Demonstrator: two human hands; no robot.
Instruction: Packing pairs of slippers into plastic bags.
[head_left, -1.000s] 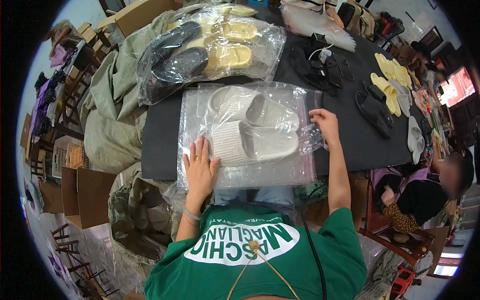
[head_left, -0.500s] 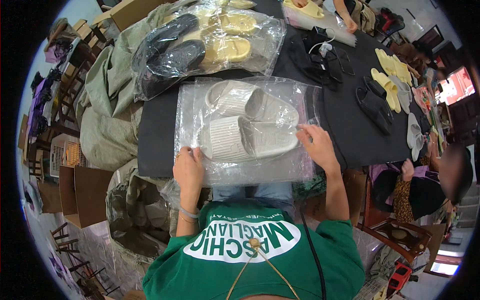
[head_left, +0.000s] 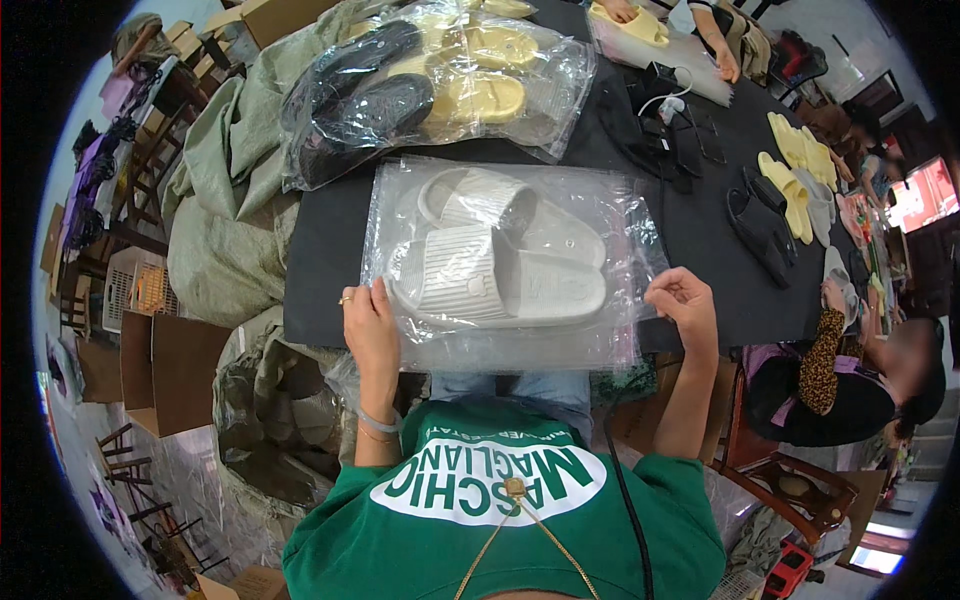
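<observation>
A pair of off-white ribbed slides (head_left: 460, 272) lies side by side inside a clear plastic bag (head_left: 540, 346) at the table's near edge. My left hand (head_left: 372, 335) grips the bag's left edge, thumb on top by the slides' left ends. At the other end, my right hand (head_left: 688, 308) pinches the bag's right edge between thumb and fingertips, pulling the film out into a taut corner. The slides rest flat, seen through the film.
Beyond lies a large clear bag (head_left: 480, 100) of black and yellow slides. Yellow slides (head_left: 790, 195) and black slides (head_left: 757, 235) lie at right on the black table (head_left: 325, 290). An open sack (head_left: 250, 400) and a cardboard box (head_left: 170, 370) stand at left. Co-workers sit at right.
My right hand has moved right, off the slides' ends, and now draws out the bag's right edge. My left hand keeps its hold on the left edge.
</observation>
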